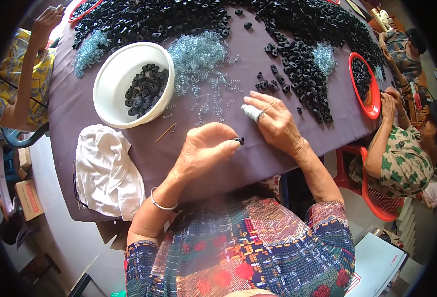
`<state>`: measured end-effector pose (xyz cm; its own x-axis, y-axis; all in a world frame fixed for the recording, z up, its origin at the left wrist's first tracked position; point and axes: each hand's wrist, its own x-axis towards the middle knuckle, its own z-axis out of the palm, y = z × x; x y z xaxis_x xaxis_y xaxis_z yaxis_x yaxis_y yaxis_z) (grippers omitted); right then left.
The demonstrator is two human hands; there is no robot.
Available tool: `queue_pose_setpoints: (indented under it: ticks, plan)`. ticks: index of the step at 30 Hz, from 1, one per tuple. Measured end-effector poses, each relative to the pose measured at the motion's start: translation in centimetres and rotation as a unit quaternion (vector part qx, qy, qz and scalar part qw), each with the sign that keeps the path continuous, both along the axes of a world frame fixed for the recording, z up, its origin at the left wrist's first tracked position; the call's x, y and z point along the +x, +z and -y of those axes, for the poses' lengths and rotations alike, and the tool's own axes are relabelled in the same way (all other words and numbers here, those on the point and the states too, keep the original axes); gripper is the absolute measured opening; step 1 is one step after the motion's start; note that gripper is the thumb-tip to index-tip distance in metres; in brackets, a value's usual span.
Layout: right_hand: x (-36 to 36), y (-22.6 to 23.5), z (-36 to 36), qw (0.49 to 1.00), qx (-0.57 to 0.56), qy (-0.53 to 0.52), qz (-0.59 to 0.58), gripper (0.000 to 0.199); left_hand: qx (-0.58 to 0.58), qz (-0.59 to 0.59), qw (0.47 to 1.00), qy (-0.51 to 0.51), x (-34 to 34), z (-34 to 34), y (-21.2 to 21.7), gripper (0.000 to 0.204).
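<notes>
- Purple cloth (258,166) covers the table; a co-worker (402,158) sits right.
- Left hand (198,148), near-centre, pinches a black part (239,141).
- Right hand (275,121) reaches far, fingers forward; grip unclear.

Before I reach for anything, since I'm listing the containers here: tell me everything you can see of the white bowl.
The white bowl is round and deep, with smooth, plain walls, and looks like plastic. It stands upright on the purplish tablecloth, left of the bluish springs and beyond the white cloth. Black parts lie heaped inside, toward the picture's right, leaving much of its inner wall bare. Neither the left hand nor the right hand touches it.
</notes>
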<state>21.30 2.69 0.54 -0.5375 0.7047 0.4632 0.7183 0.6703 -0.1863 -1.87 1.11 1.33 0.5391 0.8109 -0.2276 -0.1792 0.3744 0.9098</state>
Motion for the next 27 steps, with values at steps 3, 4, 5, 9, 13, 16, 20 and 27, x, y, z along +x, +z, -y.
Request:
queue_pose_setpoints:
  ticks: [3,4,5,9,13,16,20,27]
  plan:
    - [-0.2,-0.1,1.4,1.0,-0.013,0.017,-0.021,0.027,-0.021,0.018,1.0,0.004,-0.1,-0.1,0.1,0.014]
    - [-0.2,-0.2,1.7,1.0,-0.014,0.017,-0.022,0.027,-0.022,0.017,1.0,0.004,-0.1,-0.1,0.1,0.014]
    - [-0.1,-0.2,1.9,0.999,-0.017,0.015,-0.039,0.028,-0.034,0.022,0.999,0.011,-0.1,-0.2,0.0,0.014]
    - [0.8,0.1,1.0,0.997,0.026,-0.035,-0.063,0.036,-0.058,0.044,0.997,0.023,-0.2,-0.4,-0.3,0.013]
    - [1.7,0.0,-2.2,0.982,0.074,-0.162,-0.057,0.021,-0.061,0.045,0.997,0.023,-0.2,-0.6,-0.2,0.012]
    - [1.5,0.1,-3.1,0.979,0.051,-0.196,-0.017,0.016,-0.062,0.043,0.997,0.024,-0.3,-0.6,-0.3,0.012]
    - [1.0,0.4,-2.5,0.991,0.013,-0.136,-0.007,0.016,-0.066,0.034,0.997,0.02,-0.5,-0.6,-0.3,0.012]
    - [1.6,0.4,-2.1,0.983,0.019,-0.172,-0.054,0.021,-0.079,0.041,0.996,0.0,-0.5,-0.4,0.0,0.012]
